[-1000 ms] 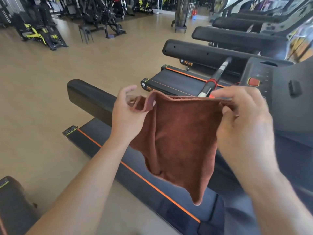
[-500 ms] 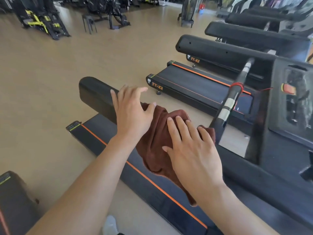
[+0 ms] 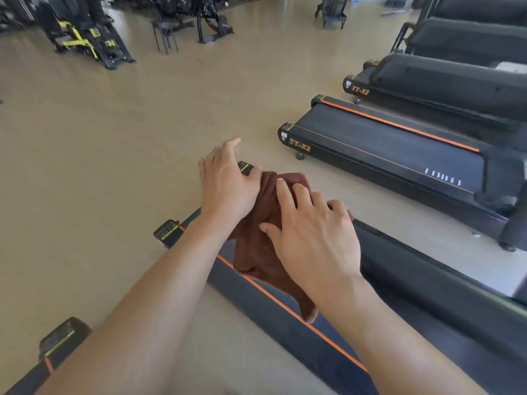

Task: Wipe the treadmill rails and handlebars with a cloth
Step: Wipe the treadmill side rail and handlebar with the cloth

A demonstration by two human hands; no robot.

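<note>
On one handrail [image 3: 427, 269], two flat-fingered hands, left [image 3: 225, 186] and right [image 3: 310, 235], atop one brown cloth [image 3: 256, 252].

cloth [image 3: 265, 223] on treadmill rail [image 3: 427, 269], under both hands

Both forearms bare, reaching fwd from the near edge, converging toward centre. Left hand [image 3: 225, 186] palm down, fingers straight and slightly spread, thumb out to the far side, wrist about level. Right hand [image 3: 310, 235] just right of it and nearer, palm down, fingers extended w/ a slight bend, spread apart, thumb angled left toward the left wrist. Hands close, side by side, not overlapping.
</note>
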